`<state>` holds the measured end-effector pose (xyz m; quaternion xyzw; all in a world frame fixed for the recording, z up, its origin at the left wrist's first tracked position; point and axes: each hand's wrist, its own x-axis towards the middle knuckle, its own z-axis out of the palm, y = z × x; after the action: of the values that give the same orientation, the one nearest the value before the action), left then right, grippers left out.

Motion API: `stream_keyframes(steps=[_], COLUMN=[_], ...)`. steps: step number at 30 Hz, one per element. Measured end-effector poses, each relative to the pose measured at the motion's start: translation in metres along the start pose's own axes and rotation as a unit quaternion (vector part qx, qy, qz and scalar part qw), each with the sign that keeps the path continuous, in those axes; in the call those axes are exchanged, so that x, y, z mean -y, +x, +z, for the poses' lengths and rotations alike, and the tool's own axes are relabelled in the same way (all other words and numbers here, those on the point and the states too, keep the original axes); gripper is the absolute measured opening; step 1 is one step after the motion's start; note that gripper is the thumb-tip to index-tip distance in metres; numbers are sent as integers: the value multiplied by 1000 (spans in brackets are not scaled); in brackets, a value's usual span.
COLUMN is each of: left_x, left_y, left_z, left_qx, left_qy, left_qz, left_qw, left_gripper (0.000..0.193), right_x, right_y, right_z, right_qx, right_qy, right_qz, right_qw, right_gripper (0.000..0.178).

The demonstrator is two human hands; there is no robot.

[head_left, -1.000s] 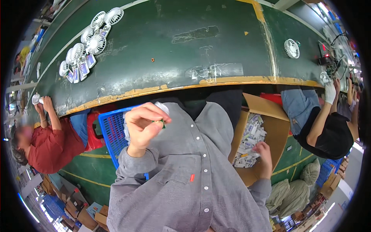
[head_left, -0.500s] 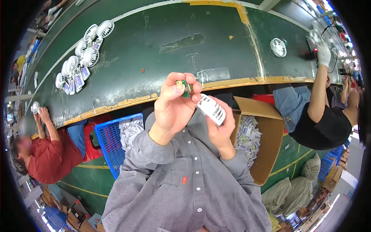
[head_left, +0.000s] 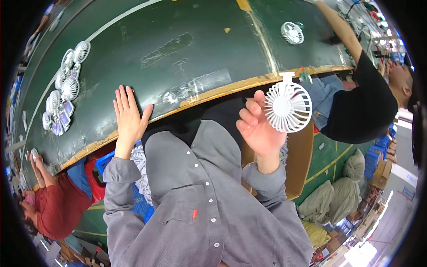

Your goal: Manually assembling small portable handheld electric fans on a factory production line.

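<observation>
- Fan [head_left: 283, 107], in the head view, is up in front of the right hand [head_left: 262, 133], covering part of its outer side.
- That hand is raised with its fingers curled, gripping the fan from behind; the fan hides the thumb, so the exact pinch cannot be told.
- The fan is white and looks like plastic: a round cage of thin curved ribs about a smooth disc, with a short T-shaped stub on top.
- Just beyond the stub is a small green board [head_left: 305, 75], its details too small to tell.
- The left hand [head_left: 129, 119] is laid flat, palm down, on the table [head_left: 120, 58], fingers lightly spread and thumb held wide.
- Touching or just beside its index fingertip is a tiny copper-coloured bit [head_left: 132, 90].
- Under both hands' reach, the table is dark green, smooth and scuffed, with a worn yellowish edge [head_left: 222, 93].
- Left of the left hand lies a pile [head_left: 70, 89] of white fans with flat, pale handles.
- Beyond the right hand sits a lone fan [head_left: 292, 34].
- Below the left hand is a blue plastic basket [head_left: 142, 204] with white packets [head_left: 141, 171]; behind the right wrist, a brown cardboard box [head_left: 302, 160].
</observation>
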<state>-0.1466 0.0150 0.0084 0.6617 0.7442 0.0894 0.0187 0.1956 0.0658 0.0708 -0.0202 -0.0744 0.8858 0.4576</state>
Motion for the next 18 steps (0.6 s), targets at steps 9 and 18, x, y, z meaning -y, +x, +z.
stream_keyframes(steps=[9, 18], left_x=[-27, 48], left_y=[119, 212], left_z=[13, -10], left_qx=[5, -201], left_qy=[49, 120], left_qz=[262, 77], left_qw=[964, 969], left_gripper=[85, 73], right_x=[4, 5], right_y=[-10, -18], right_z=[5, 3], right_qx=[135, 58], right_qy=[15, 25], right_qz=[-10, -25], right_qw=[991, 998], right_gripper=[49, 48])
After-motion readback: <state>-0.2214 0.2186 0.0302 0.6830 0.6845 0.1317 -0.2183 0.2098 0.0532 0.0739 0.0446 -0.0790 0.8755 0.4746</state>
